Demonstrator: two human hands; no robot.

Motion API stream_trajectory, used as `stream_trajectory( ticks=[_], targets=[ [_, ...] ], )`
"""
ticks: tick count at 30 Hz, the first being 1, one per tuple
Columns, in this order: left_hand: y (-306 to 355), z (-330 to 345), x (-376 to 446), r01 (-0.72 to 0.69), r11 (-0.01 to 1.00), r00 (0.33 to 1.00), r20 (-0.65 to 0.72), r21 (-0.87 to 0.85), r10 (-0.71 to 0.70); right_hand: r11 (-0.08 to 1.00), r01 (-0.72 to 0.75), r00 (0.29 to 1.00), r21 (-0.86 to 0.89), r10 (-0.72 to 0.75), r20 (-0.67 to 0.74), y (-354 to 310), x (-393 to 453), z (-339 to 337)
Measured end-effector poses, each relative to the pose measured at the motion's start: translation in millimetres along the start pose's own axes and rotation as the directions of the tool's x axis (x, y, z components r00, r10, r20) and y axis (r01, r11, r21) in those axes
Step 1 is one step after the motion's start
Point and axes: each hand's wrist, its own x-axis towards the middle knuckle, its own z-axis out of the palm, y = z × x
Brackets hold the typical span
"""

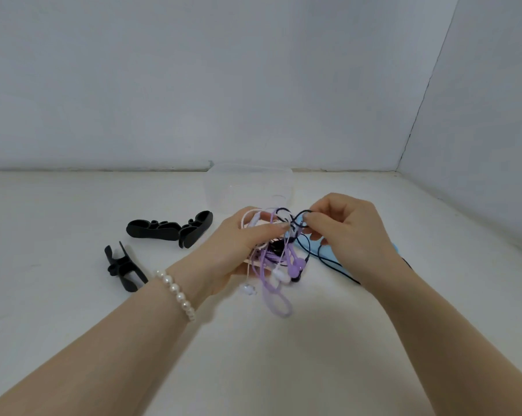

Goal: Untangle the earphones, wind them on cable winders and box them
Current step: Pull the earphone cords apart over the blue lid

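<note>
Above the desk (73, 295), the left hand (238, 250) grips the tangled earphones (276, 253) to steady them, while the right hand (346, 232) fingers (309, 219) pinch a black cord loop, apparently to work it free.

My two hands meet over the middle of the table (73, 295), with the tangle of earphones (276, 262) between them — my left hand (238, 250) on its left side, my right hand (343, 232) on its right. The cords hang down from my fingers toward the table, nearer to me than my hands. Behind the tangle, close to the wall (193, 85), stands the box (247, 184). To the left of my left hand lie two cable winders: one (171, 228) farther back, the other (123, 267) nearer me and farther left, apart from the first. Another winder (313, 246) lies under my right hand, partly hidden.
</note>
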Motion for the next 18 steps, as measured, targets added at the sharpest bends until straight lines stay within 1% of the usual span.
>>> stream_trajectory(
  ticks=[3,5,7,9,10,12,16,18],
  targets=[
    [0,1,0,-0.069,0.994,0.998,0.019,0.08,0.068,0.977,-0.083,0.996,0.195,0.075,0.047,0,3,-1],
    [0,2,0,-0.126,0.988,0.992,-0.017,0.089,0.128,0.914,-0.178,0.984,0.365,0.155,0.091,1,5,-4],
    [-2,2,3,-0.168,0.983,0.981,-0.087,0.072,0.174,0.76,-0.31,0.951,0.572,0.237,0.201,-1,6,-10],
    [-3,1,6,-0.182,0.982,0.97,-0.156,0.052,0.188,0.588,-0.394,0.919,0.707,0.279,0.28,-3,6,-15],
    [-2,0,7,-0.185,0.982,0.964,-0.184,0.046,0.19,0.531,-0.406,0.912,0.744,0.287,0.294,-4,6,-16],
    [-2,1,7,-0.182,0.983,0.961,-0.207,0.026,0.184,0.477,-0.404,0.91,0.781,0.295,0.291,-2,7,-17],
    [1,2,7,-0.189,0.978,0.962,-0.215,-0.093,0.166,0.446,-0.346,0.929,0.825,0.288,0.233,0,9,-15],
    [2,0,7,-0.193,0.971,0.962,-0.224,-0.142,0.158,0.431,-0.334,0.932,0.839,0.282,0.226,0,10,-16]
  ],
)
